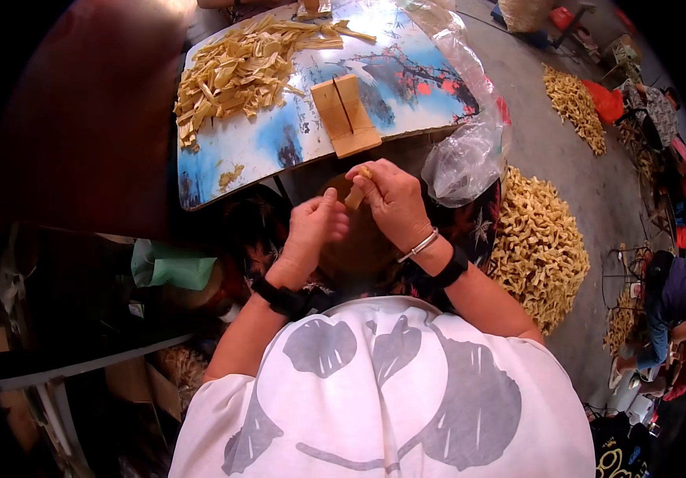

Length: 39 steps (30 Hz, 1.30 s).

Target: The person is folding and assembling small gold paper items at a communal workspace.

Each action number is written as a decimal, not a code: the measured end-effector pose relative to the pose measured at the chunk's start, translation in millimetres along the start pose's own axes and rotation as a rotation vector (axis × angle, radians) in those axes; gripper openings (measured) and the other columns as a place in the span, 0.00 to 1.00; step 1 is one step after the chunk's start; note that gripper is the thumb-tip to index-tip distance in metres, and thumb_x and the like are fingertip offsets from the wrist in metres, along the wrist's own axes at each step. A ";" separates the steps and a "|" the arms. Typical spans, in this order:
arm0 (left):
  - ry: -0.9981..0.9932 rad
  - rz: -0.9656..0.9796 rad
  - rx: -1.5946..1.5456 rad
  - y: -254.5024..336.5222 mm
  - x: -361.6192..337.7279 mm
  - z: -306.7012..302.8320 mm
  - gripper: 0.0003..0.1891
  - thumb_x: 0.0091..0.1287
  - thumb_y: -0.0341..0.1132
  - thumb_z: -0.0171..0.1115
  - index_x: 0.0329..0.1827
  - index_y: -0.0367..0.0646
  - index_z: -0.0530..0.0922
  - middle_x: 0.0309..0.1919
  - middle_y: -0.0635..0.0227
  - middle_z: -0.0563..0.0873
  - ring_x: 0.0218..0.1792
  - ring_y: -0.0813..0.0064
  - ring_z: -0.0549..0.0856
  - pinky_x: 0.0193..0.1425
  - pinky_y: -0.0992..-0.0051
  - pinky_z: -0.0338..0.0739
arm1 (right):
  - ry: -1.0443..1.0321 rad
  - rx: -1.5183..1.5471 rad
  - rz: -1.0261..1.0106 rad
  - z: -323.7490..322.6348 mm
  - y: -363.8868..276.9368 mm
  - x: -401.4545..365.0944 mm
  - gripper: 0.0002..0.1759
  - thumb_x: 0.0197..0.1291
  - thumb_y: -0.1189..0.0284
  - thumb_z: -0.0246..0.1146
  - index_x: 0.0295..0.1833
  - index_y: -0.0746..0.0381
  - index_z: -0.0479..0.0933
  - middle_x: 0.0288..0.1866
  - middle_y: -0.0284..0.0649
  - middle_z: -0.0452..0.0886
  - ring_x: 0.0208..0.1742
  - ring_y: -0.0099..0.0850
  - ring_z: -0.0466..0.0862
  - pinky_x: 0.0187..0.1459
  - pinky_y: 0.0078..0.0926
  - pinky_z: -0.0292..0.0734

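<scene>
Just beyond the front edge of a painted table [251, 163], my right hand [395, 199] pinches a small yellowish strip [355, 197] between thumb and fingers. My left hand [311, 231] is beside it, thumb raised and the other fingers curled and slightly blurred; whether it holds anything cannot be made out. A wooden block with a dark slot [345, 115] stands on the table ahead of my hands. To its left lies a heap of yellowish strips [239, 68], with a few crumbs [231, 176] near the table's edge.
Clear plastic [462, 163] hangs over the table's right corner. A large pile of knotted yellowish pieces [538, 247] lies on the floor at the right, another pile [574, 103] farther off. A co-worker in purple [680, 283] is at the far right. Green cloth [175, 267] lies at the left.
</scene>
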<state>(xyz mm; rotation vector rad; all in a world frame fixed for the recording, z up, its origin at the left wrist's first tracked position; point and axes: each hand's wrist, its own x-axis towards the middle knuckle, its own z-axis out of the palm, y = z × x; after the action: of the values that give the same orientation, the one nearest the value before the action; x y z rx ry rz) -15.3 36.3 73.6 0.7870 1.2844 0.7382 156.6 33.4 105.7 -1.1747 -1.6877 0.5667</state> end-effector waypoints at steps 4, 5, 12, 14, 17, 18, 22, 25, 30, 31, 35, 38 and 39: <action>-0.258 -0.277 -0.628 -24.5 -8.1 5.1 0.17 0.73 0.47 0.60 0.47 0.40 0.80 0.35 0.66 0.86 0.37 0.72 0.87 0.39 0.74 0.83 | -0.071 0.065 -0.099 10.1 -4.2 -39.2 0.07 0.67 0.69 0.61 0.42 0.62 0.79 0.30 0.49 0.79 0.32 0.49 0.81 0.34 0.38 0.77; -0.264 -0.208 -0.513 -25.9 -6.6 5.8 0.16 0.73 0.44 0.60 0.48 0.39 0.80 0.35 0.66 0.86 0.36 0.72 0.87 0.40 0.72 0.83 | -0.103 0.070 -0.138 11.0 -7.4 -48.1 0.07 0.67 0.69 0.60 0.42 0.61 0.79 0.30 0.49 0.79 0.32 0.50 0.81 0.34 0.38 0.77; -0.212 0.656 1.294 -13.6 -1.3 4.1 0.18 0.65 0.27 0.59 0.59 0.46 0.78 0.42 0.58 0.85 0.36 0.58 0.86 0.39 0.71 0.82 | -0.054 0.148 0.101 2.4 5.2 -57.2 0.10 0.73 0.69 0.56 0.45 0.65 0.77 0.39 0.44 0.85 0.35 0.32 0.86 0.30 0.25 0.80; -0.077 0.826 1.407 -0.3 -18.5 13.1 0.20 0.62 0.26 0.60 0.59 0.45 0.78 0.38 0.59 0.85 0.36 0.59 0.86 0.38 0.69 0.82 | -0.013 0.408 0.334 7.5 15.0 -58.3 0.10 0.73 0.69 0.56 0.45 0.65 0.76 0.39 0.43 0.85 0.35 0.30 0.86 0.27 0.24 0.80; 0.126 0.993 1.399 6.7 -28.8 22.7 0.21 0.59 0.26 0.61 0.58 0.42 0.78 0.35 0.60 0.83 0.36 0.60 0.86 0.37 0.67 0.82 | -0.058 0.716 0.770 12.8 28.3 -47.6 0.11 0.73 0.67 0.56 0.46 0.64 0.76 0.39 0.41 0.85 0.33 0.25 0.85 0.24 0.21 0.79; 0.191 1.032 1.366 7.2 -29.2 24.6 0.22 0.58 0.26 0.61 0.58 0.42 0.78 0.34 0.61 0.82 0.35 0.60 0.86 0.37 0.67 0.82 | -0.096 0.658 0.823 14.1 26.6 -43.8 0.11 0.73 0.66 0.56 0.46 0.63 0.76 0.39 0.41 0.85 0.32 0.24 0.85 0.24 0.20 0.78; 0.226 1.042 1.348 5.6 -25.3 26.5 0.21 0.58 0.26 0.61 0.57 0.39 0.77 0.35 0.61 0.83 0.36 0.60 0.87 0.36 0.68 0.82 | -0.146 0.404 0.756 18.1 22.0 -40.1 0.14 0.71 0.62 0.58 0.46 0.63 0.76 0.38 0.41 0.85 0.28 0.25 0.84 0.26 0.22 0.78; 0.246 0.961 1.339 -0.4 -14.0 20.9 0.20 0.59 0.26 0.62 0.57 0.41 0.77 0.37 0.60 0.83 0.35 0.59 0.86 0.36 0.68 0.82 | -0.160 0.392 0.626 16.2 18.4 -40.9 0.12 0.69 0.65 0.61 0.46 0.64 0.76 0.35 0.41 0.83 0.28 0.26 0.84 0.29 0.26 0.78; 0.042 1.059 0.874 -10.0 3.0 13.4 0.16 0.64 0.25 0.59 0.55 0.39 0.77 0.37 0.58 0.84 0.31 0.64 0.85 0.35 0.72 0.80 | -0.013 0.216 0.244 30.0 50.8 -51.3 0.10 0.68 0.68 0.61 0.46 0.64 0.77 0.35 0.41 0.82 0.35 0.25 0.83 0.39 0.26 0.79; -0.006 0.939 0.778 -10.9 1.2 11.9 0.14 0.65 0.24 0.58 0.54 0.38 0.78 0.36 0.59 0.84 0.31 0.67 0.85 0.35 0.74 0.79 | 0.009 0.232 0.274 31.2 58.3 -51.9 0.09 0.68 0.68 0.61 0.46 0.64 0.77 0.36 0.40 0.82 0.37 0.24 0.83 0.40 0.26 0.78; -0.033 0.703 0.565 -5.4 -7.5 11.1 0.11 0.64 0.23 0.55 0.49 0.36 0.78 0.35 0.56 0.85 0.33 0.64 0.85 0.39 0.72 0.80 | -0.256 1.159 0.879 6.6 19.7 -42.9 0.09 0.69 0.70 0.58 0.51 0.59 0.78 0.45 0.31 0.82 0.45 0.19 0.81 0.44 0.20 0.80; 0.083 0.705 0.559 -11.0 -4.3 13.6 0.09 0.65 0.24 0.57 0.47 0.36 0.78 0.32 0.57 0.85 0.31 0.67 0.86 0.37 0.72 0.80 | -0.298 1.226 0.874 1.6 19.4 -39.6 0.10 0.70 0.69 0.57 0.53 0.58 0.77 0.45 0.29 0.82 0.46 0.19 0.81 0.46 0.19 0.80; 0.120 0.713 0.564 -11.2 -1.1 14.3 0.09 0.65 0.24 0.58 0.47 0.37 0.78 0.30 0.59 0.85 0.29 0.71 0.86 0.35 0.73 0.80 | -0.274 1.175 0.864 2.1 19.8 -38.1 0.10 0.70 0.69 0.57 0.52 0.58 0.77 0.45 0.29 0.82 0.46 0.19 0.81 0.45 0.19 0.81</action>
<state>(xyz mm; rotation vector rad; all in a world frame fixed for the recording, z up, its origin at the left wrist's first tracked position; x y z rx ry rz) -0.8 27.9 66.3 1.7330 1.3371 1.0029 166.1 8.2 72.3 -0.8471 -0.6386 1.9720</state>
